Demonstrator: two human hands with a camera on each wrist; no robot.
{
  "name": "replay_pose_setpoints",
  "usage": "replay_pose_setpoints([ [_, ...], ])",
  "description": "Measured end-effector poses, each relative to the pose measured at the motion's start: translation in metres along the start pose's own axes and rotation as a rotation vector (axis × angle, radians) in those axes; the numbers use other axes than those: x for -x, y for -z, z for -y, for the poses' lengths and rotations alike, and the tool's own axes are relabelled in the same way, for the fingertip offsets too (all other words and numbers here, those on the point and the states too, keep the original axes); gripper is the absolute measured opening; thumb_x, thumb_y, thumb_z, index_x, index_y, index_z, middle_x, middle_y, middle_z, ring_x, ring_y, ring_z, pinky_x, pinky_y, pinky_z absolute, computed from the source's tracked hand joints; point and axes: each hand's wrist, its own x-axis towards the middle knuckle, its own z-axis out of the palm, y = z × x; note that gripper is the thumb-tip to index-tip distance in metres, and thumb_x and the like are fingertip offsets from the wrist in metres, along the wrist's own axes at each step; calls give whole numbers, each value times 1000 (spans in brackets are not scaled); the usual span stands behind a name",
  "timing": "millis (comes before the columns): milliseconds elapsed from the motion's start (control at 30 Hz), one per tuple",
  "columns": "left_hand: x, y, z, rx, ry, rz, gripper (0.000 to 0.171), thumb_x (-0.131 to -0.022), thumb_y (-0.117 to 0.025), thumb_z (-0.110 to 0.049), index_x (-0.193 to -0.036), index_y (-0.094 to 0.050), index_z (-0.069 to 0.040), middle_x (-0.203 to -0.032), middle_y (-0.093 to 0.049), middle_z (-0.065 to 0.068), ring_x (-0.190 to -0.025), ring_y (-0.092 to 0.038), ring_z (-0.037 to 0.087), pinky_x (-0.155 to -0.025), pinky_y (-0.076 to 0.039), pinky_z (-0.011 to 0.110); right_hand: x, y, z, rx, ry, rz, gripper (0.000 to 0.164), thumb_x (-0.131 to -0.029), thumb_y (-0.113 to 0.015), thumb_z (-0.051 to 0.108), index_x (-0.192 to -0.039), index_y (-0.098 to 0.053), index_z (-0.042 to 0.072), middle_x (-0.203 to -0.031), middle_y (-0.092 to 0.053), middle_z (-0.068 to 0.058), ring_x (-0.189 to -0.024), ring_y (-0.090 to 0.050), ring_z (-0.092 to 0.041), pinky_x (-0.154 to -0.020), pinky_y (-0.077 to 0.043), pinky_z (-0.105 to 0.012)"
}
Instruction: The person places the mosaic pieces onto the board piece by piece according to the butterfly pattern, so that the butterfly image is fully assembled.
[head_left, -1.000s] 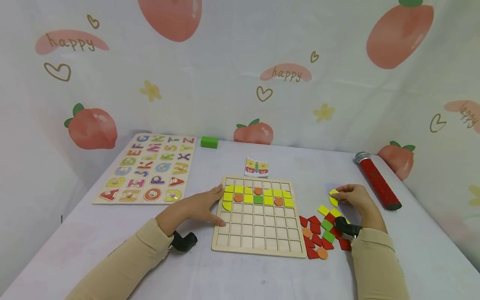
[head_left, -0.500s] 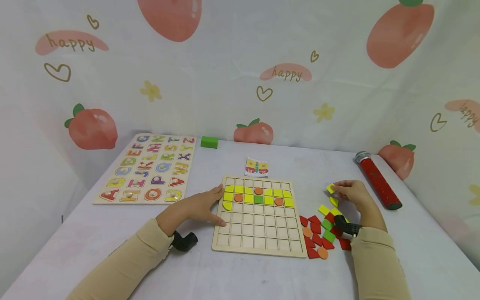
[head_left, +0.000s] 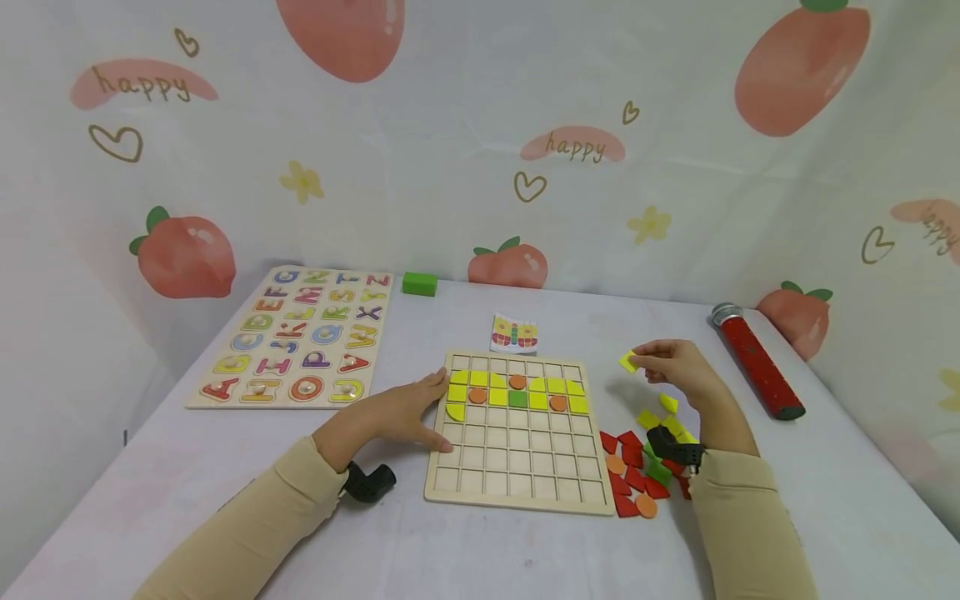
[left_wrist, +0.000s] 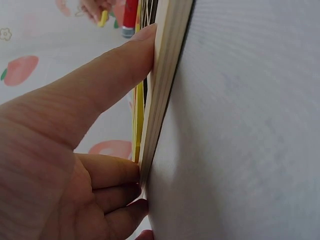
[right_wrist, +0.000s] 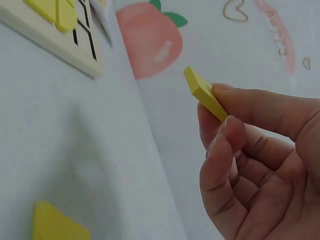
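A wooden grid board (head_left: pixel 519 505) lies on the table, its upper rows filled with yellow tiles, a few orange discs and a green square (head_left: pixel 518 398). My left hand (head_left: pixel 397 414) rests at the board's left edge with fingers spread; the left wrist view shows the thumb (left_wrist: pixel 110 75) lying along the edge. Above the table, right of the board, my right hand (head_left: pixel 678 371) pinches a flat yellow tile (right_wrist: pixel 205 95) between thumb and fingers. Below it lie a loose yellow tile (head_left: pixel 668 403) and a scatter of red, green, yellow and orange pieces.
A small card with a butterfly pattern (head_left: pixel 514 333) stands behind the board. An alphabet puzzle board (head_left: pixel 288 342) lies at the left, near a green block (head_left: pixel 419 284). On the right is a red microphone (head_left: pixel 757 362). A printed cloth hangs behind the table.
My right hand has lifted the yellow tile from the loose pieces and carried it left and away from me, towards the board. The left hand stays at the board's edge.
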Motion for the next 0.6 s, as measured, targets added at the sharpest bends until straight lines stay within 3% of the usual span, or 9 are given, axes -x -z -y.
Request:
replay_pose_setpoints([
  [267,-2,0,0,-2,-2,11,107,-70,-74,-55,-150,-17,-10,-158,-7,3,-146,-12,20,-118,-19,40,3,-19,22,-3,103,77,41,-91,-61,26,-114,-58,-7,-83,-63,3,-70,-57,-12,-70,-52,-18],
  [600,-1,-1,2,7,8,4,107,-70,-74,-55,-149,-18,-10,-158,-8,4,-146,-12,21,-117,-19,41,-3,-60,52,-34,209,225,29,-91,-60,19,-106,-61,-6,-84,-66,-7,-74,-62,-25,-77,-55,-34],
])
